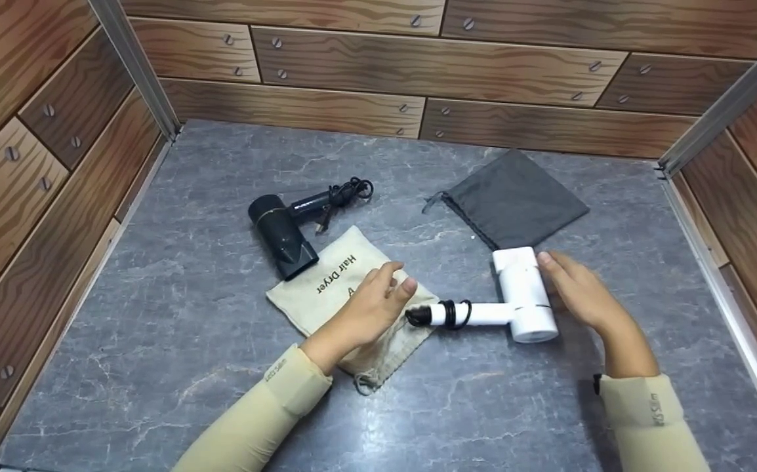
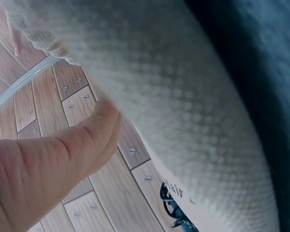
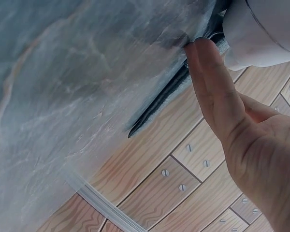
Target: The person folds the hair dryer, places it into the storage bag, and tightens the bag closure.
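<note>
My left hand point(image 1: 373, 303) is over the cream drawstring bag point(image 1: 309, 307) printed "Hair Dryer", fingers loosely extended and thumb raised. In the left wrist view, bag fabric point(image 2: 183, 111) fills the middle and hides the fingertips of that hand point(image 2: 63, 159). A white hair dryer point(image 1: 524, 288) lies to the right, its black cord wrapped round the handle, whose end overlaps the bag's edge. Beside the dryer's barrel is my right hand point(image 1: 578, 288), fingers straight and thumb close to the white body. The right wrist view shows this hand point(image 3: 232, 111) with nothing gripped, near the dryer point(image 3: 261, 34).
A black hair dryer point(image 1: 280, 236) with its cord bundled lies at the left, its nozzle over the cream bag's corner. Behind the white dryer a dark grey drawstring bag point(image 1: 516, 196) lies flat. Wood-patterned walls point(image 1: 352, 59) enclose the grey marbled table point(image 1: 188, 314).
</note>
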`<state>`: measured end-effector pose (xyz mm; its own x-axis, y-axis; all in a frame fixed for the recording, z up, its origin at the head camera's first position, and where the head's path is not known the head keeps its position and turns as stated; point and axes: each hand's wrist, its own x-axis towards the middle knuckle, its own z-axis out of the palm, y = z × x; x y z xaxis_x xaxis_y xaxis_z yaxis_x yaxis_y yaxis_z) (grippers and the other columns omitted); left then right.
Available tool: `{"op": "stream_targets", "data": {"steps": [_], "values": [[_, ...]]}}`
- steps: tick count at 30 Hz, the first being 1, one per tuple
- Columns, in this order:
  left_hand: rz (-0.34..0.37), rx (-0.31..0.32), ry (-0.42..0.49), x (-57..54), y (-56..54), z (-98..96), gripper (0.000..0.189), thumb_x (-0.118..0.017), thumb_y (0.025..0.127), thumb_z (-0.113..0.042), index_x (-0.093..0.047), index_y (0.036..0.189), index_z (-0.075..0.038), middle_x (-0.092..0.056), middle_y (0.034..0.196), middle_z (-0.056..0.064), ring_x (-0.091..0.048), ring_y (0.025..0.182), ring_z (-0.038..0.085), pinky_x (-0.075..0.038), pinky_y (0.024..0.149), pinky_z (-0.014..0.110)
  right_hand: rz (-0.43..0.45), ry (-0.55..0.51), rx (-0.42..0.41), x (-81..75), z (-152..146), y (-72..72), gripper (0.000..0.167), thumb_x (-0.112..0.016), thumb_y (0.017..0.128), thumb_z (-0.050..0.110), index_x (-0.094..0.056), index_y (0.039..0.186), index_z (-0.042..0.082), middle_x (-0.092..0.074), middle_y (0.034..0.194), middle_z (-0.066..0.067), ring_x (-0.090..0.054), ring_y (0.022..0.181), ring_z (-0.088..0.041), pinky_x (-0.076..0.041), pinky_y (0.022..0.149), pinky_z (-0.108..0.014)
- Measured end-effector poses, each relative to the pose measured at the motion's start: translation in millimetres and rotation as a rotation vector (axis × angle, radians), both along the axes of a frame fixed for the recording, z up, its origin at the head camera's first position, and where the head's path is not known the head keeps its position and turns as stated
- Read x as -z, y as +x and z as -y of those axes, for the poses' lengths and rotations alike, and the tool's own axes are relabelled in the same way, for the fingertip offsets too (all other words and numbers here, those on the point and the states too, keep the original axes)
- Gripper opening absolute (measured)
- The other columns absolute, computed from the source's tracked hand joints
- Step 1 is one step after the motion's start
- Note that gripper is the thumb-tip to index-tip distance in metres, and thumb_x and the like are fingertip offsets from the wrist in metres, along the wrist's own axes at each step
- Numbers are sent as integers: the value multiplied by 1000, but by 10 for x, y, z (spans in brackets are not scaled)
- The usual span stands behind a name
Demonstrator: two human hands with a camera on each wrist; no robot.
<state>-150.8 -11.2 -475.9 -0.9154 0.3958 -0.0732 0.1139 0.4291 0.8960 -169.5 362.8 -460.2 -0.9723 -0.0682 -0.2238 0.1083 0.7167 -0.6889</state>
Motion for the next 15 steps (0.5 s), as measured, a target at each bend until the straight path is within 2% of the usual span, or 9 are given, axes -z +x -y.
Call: {"op": "stream_targets", "data": {"steps": [6,11,15], "values": [[6,-4,3,-4,14,-7,138,-15,68,-109,-39,161,-11,-52,147,26,-57,135,37,-46,115,57,11,-33,8,5,11,-3,89,-28,110,64,-24,164,-7,-43,156,-40,-63,125,-56,-59,98,-60],[13,13,4,-12,20,-32,143,-14,64,-111,-40,161,-8,-58,134,19,-60,121,31,-49,110,53,29,-74,22,16,10,-12,89,-23,110,64,-27,162,-9,-40,158,-39,-58,130,-59,-56,101,-63],[8,14,-3,7,18,-49,145,-11,63,-111,-41,160,-7,-59,128,16,-60,115,26,-50,108,50,17,-67,19,33,5,-29,86,-21,112,59,-29,161,-12,-42,155,-41,-58,129,-60,-54,103,-65]]}}
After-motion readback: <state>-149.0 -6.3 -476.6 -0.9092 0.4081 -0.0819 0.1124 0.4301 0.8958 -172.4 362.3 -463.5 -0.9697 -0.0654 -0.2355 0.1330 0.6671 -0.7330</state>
